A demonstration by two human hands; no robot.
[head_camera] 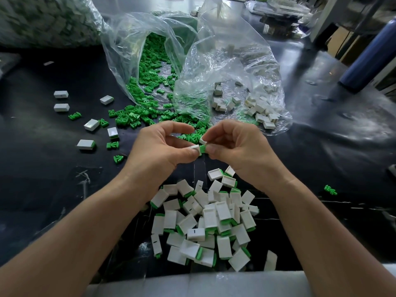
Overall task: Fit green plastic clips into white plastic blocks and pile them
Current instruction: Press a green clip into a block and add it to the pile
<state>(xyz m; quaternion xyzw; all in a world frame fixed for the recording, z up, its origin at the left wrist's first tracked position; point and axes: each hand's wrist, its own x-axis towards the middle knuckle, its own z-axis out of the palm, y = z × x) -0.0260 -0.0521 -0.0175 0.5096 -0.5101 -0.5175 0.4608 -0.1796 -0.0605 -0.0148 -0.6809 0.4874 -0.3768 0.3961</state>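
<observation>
Centrally, above the black table (42, 168), the left hand (162, 146) pinches a small white plastic block (192, 147), while the right hand (237, 146) pinches a green plastic clip (202, 149) touching the block's end. A pile of assembled white-and-green blocks (205, 219) lies between the forearms.

Green clips (147, 86) — white blocks (205, 224) — on a black table (53, 168).

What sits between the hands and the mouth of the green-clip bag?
Head view: loose green clips spilled on the black table, running from the bag up to the left hand and right hand.
</observation>
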